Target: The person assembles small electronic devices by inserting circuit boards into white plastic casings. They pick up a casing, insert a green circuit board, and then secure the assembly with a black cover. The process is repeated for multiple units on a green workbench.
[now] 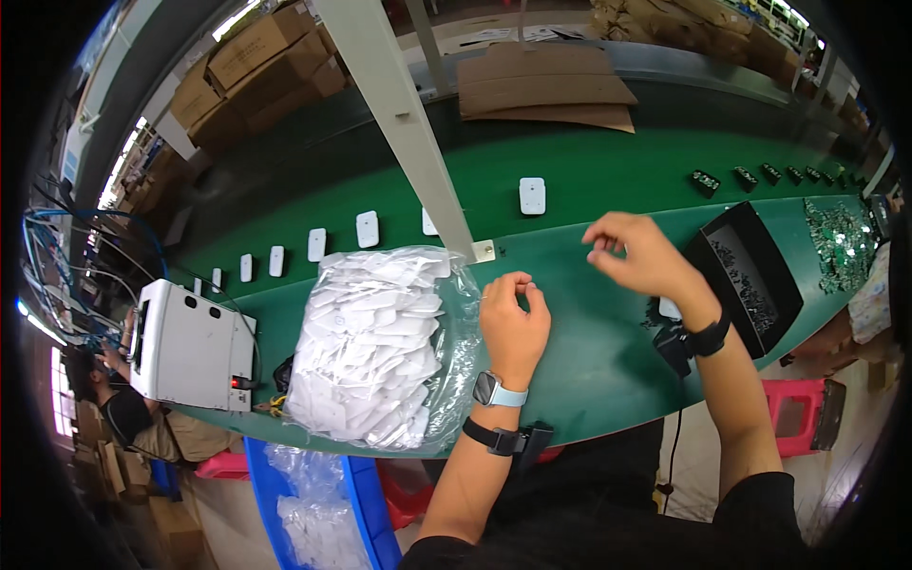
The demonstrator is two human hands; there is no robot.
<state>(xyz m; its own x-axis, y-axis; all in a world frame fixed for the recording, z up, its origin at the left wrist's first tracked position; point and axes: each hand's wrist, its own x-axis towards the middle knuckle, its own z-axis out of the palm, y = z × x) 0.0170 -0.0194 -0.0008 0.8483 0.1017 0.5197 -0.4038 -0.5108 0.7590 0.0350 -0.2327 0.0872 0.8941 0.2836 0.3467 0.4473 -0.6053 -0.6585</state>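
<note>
My left hand (516,328) is above the green table beside the bag of white covers, its fingers curled and thumb tip close to the index finger. My right hand (644,258) hangs over the table left of the black tray, fingers bent in and thumb near the fingertips. Anything in either hand is too small or hidden to make out. A clear plastic bag (461,366) full of flat white plastic covers (366,347) lies left of my left hand. Under my right wrist, a white piece (669,309) shows partly. The black tray (788,302) holds many small dark parts.
White cases (533,196) stand spaced along the green belt (589,157), with small circuit boards (705,182) at right. A metal post (404,123) rises by the table edge. A white machine (195,347) stands left; a blue bin (366,494) is below. Another person (128,404) sits left.
</note>
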